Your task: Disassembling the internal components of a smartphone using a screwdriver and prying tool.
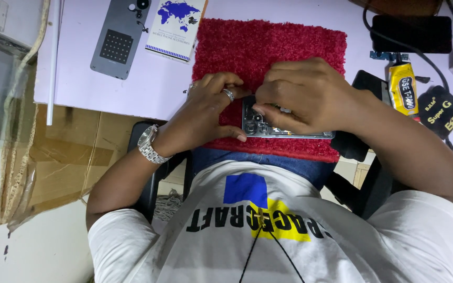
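At twelve o'clock from my hands I note a crimson shaggy mat on a pale lilac tabletop, at eleven a grey back cover with black dot grid, and at two a yellow tube.

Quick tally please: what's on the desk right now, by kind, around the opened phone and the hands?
Opened phone under left hand and right hand: 1
Red mat: 1
Grey back cover: 1
Accessory packet: 1
Glue tubes, yellow and black: 2
Dark phone: 1
Total: 7

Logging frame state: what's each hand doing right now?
Left hand: steadying the opened phone on the red mat.
Right hand: fingertips pinched on the phone's camera end.
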